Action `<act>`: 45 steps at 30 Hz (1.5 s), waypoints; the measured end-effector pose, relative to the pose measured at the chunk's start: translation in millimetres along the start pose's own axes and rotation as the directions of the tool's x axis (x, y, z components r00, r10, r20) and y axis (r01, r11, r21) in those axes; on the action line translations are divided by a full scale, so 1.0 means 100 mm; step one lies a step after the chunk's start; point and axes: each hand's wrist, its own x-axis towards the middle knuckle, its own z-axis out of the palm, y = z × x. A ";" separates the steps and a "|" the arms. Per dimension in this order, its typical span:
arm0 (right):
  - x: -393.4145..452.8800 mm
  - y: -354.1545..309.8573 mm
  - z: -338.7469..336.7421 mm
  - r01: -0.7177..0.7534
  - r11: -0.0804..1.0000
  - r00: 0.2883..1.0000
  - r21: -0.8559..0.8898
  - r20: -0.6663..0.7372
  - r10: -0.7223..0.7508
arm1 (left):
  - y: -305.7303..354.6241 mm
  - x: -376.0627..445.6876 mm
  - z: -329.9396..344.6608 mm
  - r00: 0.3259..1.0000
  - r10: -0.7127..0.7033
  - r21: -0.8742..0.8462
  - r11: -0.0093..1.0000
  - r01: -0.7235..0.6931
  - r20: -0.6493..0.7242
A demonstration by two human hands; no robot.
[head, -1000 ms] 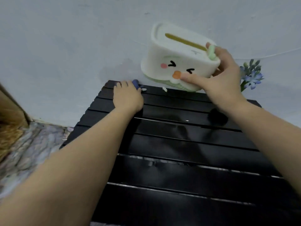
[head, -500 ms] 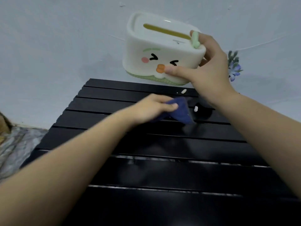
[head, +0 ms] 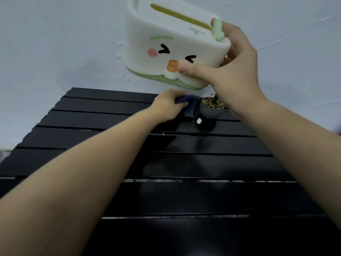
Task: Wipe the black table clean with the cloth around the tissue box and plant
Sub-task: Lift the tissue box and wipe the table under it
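My right hand (head: 234,71) holds the white tissue box (head: 171,43) up in the air above the far edge of the black slatted table (head: 110,145); the box has a cartoon face, a yellow slot and a green base. My left hand (head: 168,106) presses a dark blue cloth (head: 190,106) on the far slats, right beside the small grey plant pot (head: 210,109). The plant's leaves are hidden behind my right hand.
A pale wall (head: 55,43) rises just behind the table's far edge. A small white crumb (head: 199,121) lies on the slat in front of the pot. Both my forearms stretch across the table from the near side.
My left hand has swept the cloth from the far left corner rightward to the pot. The tissue box stays lifted in my right hand, and the view has shifted closer.
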 end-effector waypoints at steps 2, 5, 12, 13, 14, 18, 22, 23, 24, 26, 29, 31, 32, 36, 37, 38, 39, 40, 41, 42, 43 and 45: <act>-0.01 0.00 -0.03 0.002 1.000 1.000 0.007 0.005 -0.002 | -0.04 -0.04 -0.22 0.992 0.011 -0.288 0.957 0.027 0.129; -0.01 -0.02 -0.03 0.011 1.000 1.000 -0.010 0.007 -0.011 | -0.07 -0.05 -0.41 0.999 -0.008 -0.464 0.886 0.022 0.032; -0.03 -0.06 0.01 0.007 1.000 1.000 0.012 0.003 -0.007 | 0.00 0.01 0.12 0.960 -0.015 0.223 0.971 0.081 -0.281; -0.03 -0.05 0.01 0.008 1.000 1.000 0.005 0.005 -0.008 | 0.05 0.01 0.20 0.955 -0.004 0.310 0.946 0.100 -0.295; -0.03 -0.05 0.00 0.009 1.000 1.000 -0.001 0.005 -0.009 | 0.12 0.02 0.26 0.952 -0.002 0.315 0.943 0.103 -0.306; -0.04 -0.03 -0.05 -0.003 1.000 1.000 0.001 0.001 0.003 | 0.21 0.13 0.15 0.997 0.057 0.351 0.936 -0.037 -0.048; -0.04 -0.01 -0.13 -0.039 0.998 0.999 0.051 -0.028 0.040 | 0.27 0.19 -0.56 0.850 -0.054 0.276 0.955 -0.109 0.524; -0.02 -0.01 -0.15 -0.046 0.996 0.998 0.073 -0.049 0.049 | 0.26 0.20 -0.65 0.876 -0.059 0.303 0.947 -0.103 0.479; -0.01 -0.02 -0.15 -0.046 0.995 0.996 0.090 -0.071 0.052 | 0.22 0.22 -0.67 0.938 -0.027 0.315 0.945 -0.089 0.346; 0.02 -0.03 -0.16 -0.031 0.994 0.993 0.103 -0.106 0.042 | 0.12 0.21 -0.55 0.994 0.084 0.221 0.973 -0.066 -0.073; 0.05 -0.03 -0.17 -0.011 0.994 0.993 0.111 -0.120 0.024 | 0.05 0.15 -0.23 0.929 0.105 -0.063 0.989 -0.136 -0.354; 0.06 -0.02 -0.17 -0.008 0.994 0.993 0.108 -0.117 0.020 | 0.03 0.18 -0.08 0.950 0.121 -0.129 0.978 -0.164 -0.286; 0.06 -0.01 -0.17 -0.009 0.995 0.993 0.101 -0.112 0.021 | 0.00 0.20 -0.01 0.963 0.136 -0.103 0.981 -0.163 -0.233; 0.04 0.03 -0.19 -0.024 0.998 0.997 0.054 -0.074 0.028 | -0.06 0.15 0.10 0.988 0.133 0.025 0.991 -0.131 -0.077; 0.04 0.03 -0.19 -0.022 0.999 0.997 0.041 -0.067 0.024 | -0.05 0.11 0.04 0.990 0.139 0.024 0.990 -0.138 -0.035; 0.04 0.03 -0.19 -0.017 0.999 0.998 0.029 -0.060 0.019 | -0.03 0.06 -0.06 0.988 0.148 0.020 0.989 -0.149 0.043; 0.04 0.02 -0.19 -0.011 1.000 0.998 0.020 -0.054 0.012 | 0.00 -0.01 -0.17 0.977 0.155 0.009 0.987 -0.157 0.145; 0.04 0.01 -0.18 -0.002 1.000 0.999 0.012 -0.051 0.003 | 0.02 -0.07 -0.28 0.959 0.154 -0.042 0.988 -0.148 0.239; 0.05 -0.01 -0.17 0.006 1.000 0.999 0.005 -0.050 -0.005 | 0.05 -0.14 -0.37 0.948 0.149 -0.139 0.984 -0.113 0.282; 0.05 -0.03 -0.16 0.014 1.000 0.999 0.003 -0.049 -0.013 | 0.06 -0.19 -0.43 0.958 0.139 -0.268 0.961 -0.068 0.252; 0.05 -0.04 -0.15 0.021 1.000 0.999 0.006 -0.050 -0.020 | 0.05 -0.21 -0.44 0.983 0.099 -0.394 0.919 -0.030 0.156; 0.06 -0.08 -0.10 0.024 0.999 0.998 0.025 -0.060 -0.023 | 0.00 -0.20 -0.38 0.994 -0.009 -0.502 0.864 -0.046 -0.107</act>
